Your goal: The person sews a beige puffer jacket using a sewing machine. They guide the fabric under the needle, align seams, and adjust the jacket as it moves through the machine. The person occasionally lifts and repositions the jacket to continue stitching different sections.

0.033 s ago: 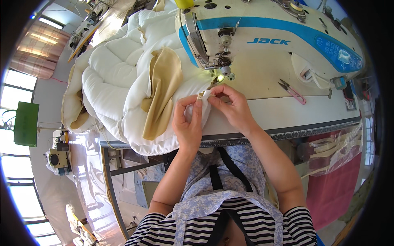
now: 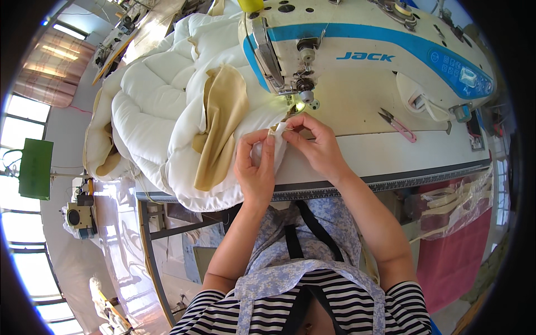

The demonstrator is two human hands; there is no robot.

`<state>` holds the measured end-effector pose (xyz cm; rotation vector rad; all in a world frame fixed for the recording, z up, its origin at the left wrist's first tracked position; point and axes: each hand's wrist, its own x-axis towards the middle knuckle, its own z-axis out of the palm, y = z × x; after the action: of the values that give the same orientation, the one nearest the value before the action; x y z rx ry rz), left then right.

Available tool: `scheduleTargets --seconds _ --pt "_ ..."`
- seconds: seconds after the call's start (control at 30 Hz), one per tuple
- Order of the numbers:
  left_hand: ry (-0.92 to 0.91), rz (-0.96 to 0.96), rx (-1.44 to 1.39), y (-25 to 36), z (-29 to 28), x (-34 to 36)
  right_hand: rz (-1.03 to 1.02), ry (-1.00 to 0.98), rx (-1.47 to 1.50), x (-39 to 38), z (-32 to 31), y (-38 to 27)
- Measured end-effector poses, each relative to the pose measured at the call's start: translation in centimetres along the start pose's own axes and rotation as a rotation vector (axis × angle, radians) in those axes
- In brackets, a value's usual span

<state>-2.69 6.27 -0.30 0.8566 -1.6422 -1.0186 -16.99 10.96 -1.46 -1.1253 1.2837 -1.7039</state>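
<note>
Unmoved quilting (image 2: 148,92), tabletop (image 2: 379,155), bright windows (image 2: 32,273)

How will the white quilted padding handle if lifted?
The white quilted padding probably sags rather than holding shape: it droops over the table edge. Its puffy look suggests it is light for its bulk. The tan fabric on it, softly folded, may flop along.

The left hand (image 2: 255,181) partly hides padded white fabric (image 2: 151,92); the sewing machine (image 2: 357,44) is cropped above
</note>
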Motion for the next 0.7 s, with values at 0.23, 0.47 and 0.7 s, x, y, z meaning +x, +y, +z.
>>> scheduleTargets --seconds 0.23,0.47,0.7 --pt "0.016 0.218 0.242 0.0 0.0 0.5 -0.355 0.024 -0.494 1.2 -0.7 -0.6" --pt "-0.144 0.599 0.442 -0.3 -0.8 1.5 -0.742 -0.211 -1.012 2.2 -3.6 -2.3" --pt "-0.346 0.696 0.749 -0.5 -0.9 2.6 -0.868 -0.216 -0.987 1.1 -4.8 -1.8"
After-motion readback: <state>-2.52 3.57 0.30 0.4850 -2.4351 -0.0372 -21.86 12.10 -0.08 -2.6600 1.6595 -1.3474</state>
